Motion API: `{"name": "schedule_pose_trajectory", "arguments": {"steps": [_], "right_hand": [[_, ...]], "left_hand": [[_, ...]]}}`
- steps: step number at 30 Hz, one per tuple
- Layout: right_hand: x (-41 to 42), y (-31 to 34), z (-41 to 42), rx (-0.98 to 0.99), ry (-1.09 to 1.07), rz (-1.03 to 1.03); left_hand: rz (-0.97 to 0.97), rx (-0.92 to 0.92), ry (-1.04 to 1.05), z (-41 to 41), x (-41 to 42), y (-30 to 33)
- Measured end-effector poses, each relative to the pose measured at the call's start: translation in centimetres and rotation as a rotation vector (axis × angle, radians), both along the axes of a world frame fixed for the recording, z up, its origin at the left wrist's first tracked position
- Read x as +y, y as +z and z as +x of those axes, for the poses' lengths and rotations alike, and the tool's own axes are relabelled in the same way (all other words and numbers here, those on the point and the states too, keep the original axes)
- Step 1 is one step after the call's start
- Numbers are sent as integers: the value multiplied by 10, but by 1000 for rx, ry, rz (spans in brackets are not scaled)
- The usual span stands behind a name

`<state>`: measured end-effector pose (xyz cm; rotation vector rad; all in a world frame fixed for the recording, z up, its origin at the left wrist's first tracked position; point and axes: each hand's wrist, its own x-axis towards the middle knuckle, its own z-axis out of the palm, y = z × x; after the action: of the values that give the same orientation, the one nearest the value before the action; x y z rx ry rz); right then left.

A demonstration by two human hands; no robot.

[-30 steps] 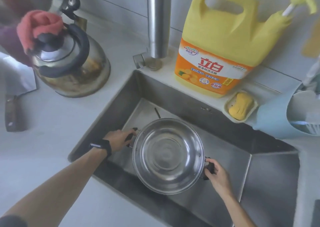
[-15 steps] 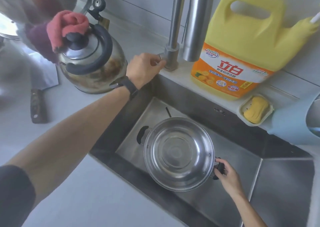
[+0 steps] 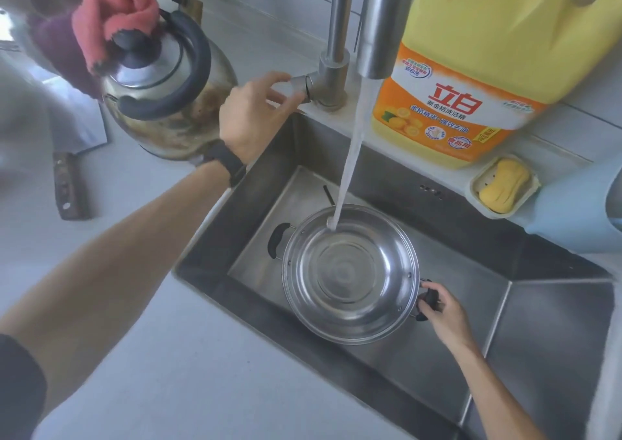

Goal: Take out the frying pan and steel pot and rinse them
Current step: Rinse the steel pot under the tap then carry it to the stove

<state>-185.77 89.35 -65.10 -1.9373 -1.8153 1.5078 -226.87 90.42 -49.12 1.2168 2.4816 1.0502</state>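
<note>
A shiny steel pot (image 3: 350, 273) with two black handles stands in the steel sink (image 3: 545, 332). My right hand (image 3: 441, 308) grips its right handle. My left hand (image 3: 254, 115) pinches the faucet's side lever (image 3: 299, 84) at the sink's back edge. Water (image 3: 351, 157) pours from the faucet spout (image 3: 378, 25) and hits the pot's far inner wall. The pot's left handle (image 3: 277, 239) is free. No frying pan is in view.
A stained steel kettle (image 3: 161, 103) with a red cloth (image 3: 114, 19) on its lid stands left of the sink. A cleaver (image 3: 69, 187) lies on the counter at left. A yellow detergent jug (image 3: 488, 62) and a soap dish (image 3: 505, 185) line the back ledge.
My left hand left the pot's left handle, rose to the faucet lever and took hold of it. Water now runs into the pot. My right hand kept its grip.
</note>
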Motion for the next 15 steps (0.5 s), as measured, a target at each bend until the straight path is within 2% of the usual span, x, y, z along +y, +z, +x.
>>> {"name": "schedule_pose_trajectory", "arguments": {"steps": [2,3,5,8,10,15], "right_hand": [[1,-1,0,-8,2,2],[1,-2,-1,-5,7,0],[2,-4,-1,19,9,-7],[5,-5,1,25,8,-1],[6,-6,2,17,17,-1],[13,-3,7,9,109,-11]], "left_hand": [[118,-166,110,13,-25,-12],[94,-182,121,23,-39,-24],[-150,-116,-3,38,-66,-54],[-706,-101,-342,41,-84,-109],[-912,-64,-523,37,-88,-136],[-828,-213,-507,32,-93,-151]]}}
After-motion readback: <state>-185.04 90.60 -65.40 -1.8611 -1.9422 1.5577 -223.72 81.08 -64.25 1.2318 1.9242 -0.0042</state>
